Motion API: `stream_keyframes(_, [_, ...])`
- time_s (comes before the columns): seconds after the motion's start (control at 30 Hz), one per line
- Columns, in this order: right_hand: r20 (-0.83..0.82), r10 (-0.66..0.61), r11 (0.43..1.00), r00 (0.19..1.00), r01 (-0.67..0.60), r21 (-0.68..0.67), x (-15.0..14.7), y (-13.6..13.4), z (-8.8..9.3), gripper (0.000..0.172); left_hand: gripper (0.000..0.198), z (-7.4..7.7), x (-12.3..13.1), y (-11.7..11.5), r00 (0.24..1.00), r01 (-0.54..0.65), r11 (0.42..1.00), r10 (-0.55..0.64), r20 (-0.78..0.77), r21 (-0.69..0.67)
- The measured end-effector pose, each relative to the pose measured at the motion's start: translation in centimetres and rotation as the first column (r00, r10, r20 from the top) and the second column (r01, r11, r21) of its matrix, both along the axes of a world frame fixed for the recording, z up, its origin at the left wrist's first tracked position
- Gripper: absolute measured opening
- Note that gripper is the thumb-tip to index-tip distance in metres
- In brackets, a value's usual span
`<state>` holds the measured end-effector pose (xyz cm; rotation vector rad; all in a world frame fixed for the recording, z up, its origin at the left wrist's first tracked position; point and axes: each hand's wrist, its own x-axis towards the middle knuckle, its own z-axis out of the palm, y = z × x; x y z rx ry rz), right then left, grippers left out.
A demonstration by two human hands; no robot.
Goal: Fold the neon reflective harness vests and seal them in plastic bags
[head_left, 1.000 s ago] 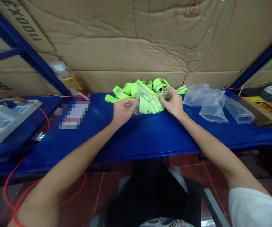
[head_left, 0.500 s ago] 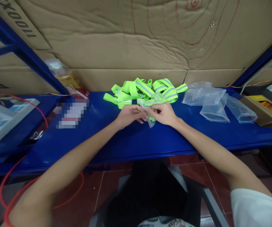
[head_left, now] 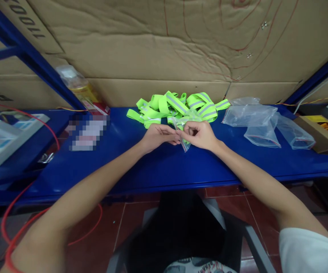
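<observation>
A small clear zip bag (head_left: 185, 145) with something neon green in it is pinched between both hands above the blue table (head_left: 152, 170). My left hand (head_left: 160, 137) grips its edge from the left, fingers pressed together. From the right, my right hand (head_left: 199, 134) holds the bag's edge between thumb and curled fingers. Just behind the hands lies a heap of neon green straps (head_left: 175, 104) with grey reflective stripes. Part of the bag is hidden by my fingers.
Clear plastic bags (head_left: 262, 131) lie on the right, beside an open cardboard box (head_left: 320, 132). A bottle (head_left: 77, 83) stands at the back left, near a blurred-out paper (head_left: 88, 132). A red hose (head_left: 6, 223) loops at lower left. Cardboard backs the table.
The fingers have shifted slightly along the bag's edge, and the bag looks narrower between them. The whole view has moved a little.
</observation>
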<state>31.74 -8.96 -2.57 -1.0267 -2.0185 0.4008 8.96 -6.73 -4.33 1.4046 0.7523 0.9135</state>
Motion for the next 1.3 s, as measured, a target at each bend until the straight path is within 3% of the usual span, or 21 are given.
stream_keyframes(0.13, [0.036, 0.002, 1.0, 0.999, -0.002, 0.011, 0.1, -0.3, 0.7, 0.038, 0.028, 0.2, 0.0, -0.1, 0.999, 0.033, 0.999, -0.033, 0.016, 0.001])
stream_keyframes(0.27, [0.233, -0.093, 0.993, 0.968, 0.074, 0.09, -0.1, -1.3, 2.0, 0.032, 0.03, 0.7, 0.4, -0.8, 0.998, 0.048, 0.998, -0.049, 0.035, 0.033])
stream_keyframes(0.4, [0.398, -0.119, 0.99, 0.91, 0.077, 0.119, -0.7, -1.8, 2.6, 0.014, 0.03, 1.0, 1.1, -1.4, 0.999, -0.039, 0.996, 0.036, 0.038, 0.083])
stream_keyframes(0.53, [0.419, -0.122, 0.991, 0.9, 0.085, 0.106, -0.3, -1.3, 2.7, 0.008, 0.023, 0.5, 0.7, -0.1, 0.979, -0.205, 0.973, 0.204, 0.022, 0.109])
stream_keyframes(0.63, [0.309, -0.172, 0.981, 0.935, 0.135, 0.137, 0.5, -0.8, 2.7, 0.01, 0.021, -0.1, -0.2, 1.6, 0.918, -0.387, 0.899, 0.396, 0.0, 0.203])
stream_keyframes(0.73, [0.161, -0.153, 0.982, 0.975, 0.133, 0.132, 0.9, -0.6, 2.6, 0.012, 0.027, -0.6, -0.5, 2.1, 0.872, -0.463, 0.803, 0.488, 0.03, 0.375])
stream_keyframes(0.87, [0.021, -0.071, 0.996, 0.997, 0.07, 0.059, 0.5, -0.6, 2.0, 0.013, 0.009, -0.6, 0.4, 0.5, 0.832, -0.371, 0.572, 0.555, -0.012, 0.732])
stream_keyframes(0.93, [-0.031, -0.074, 0.996, 0.997, 0.076, 0.043, 0.3, -0.5, 1.7, 0.013, 0.006, -0.4, 0.7, -0.4, 0.816, -0.306, 0.513, 0.575, -0.057, 0.802])
stream_keyframes(1.07, [0.002, -0.017, 0.997, 1.0, 0.017, 0.075, 0.0, -0.1, 1.1, 0.015, 0.032, -0.4, 0.8, -0.5, 0.796, -0.267, 0.582, 0.583, -0.165, 0.768])
stream_keyframes(1.2, [0.139, 0.087, 0.983, 0.986, -0.108, 0.151, -0.1, 0.6, 0.7, 0.018, 0.039, -1.2, 0.7, 1.1, 0.798, -0.289, 0.685, 0.558, -0.226, 0.669])
stream_keyframes(1.3, [0.066, -0.103, 0.977, 0.992, 0.088, 0.194, 1.4, 2.0, 0.7, 0.018, 0.044, -1.7, 0.5, 2.2, 0.854, -0.311, 0.77, 0.484, -0.191, 0.557])
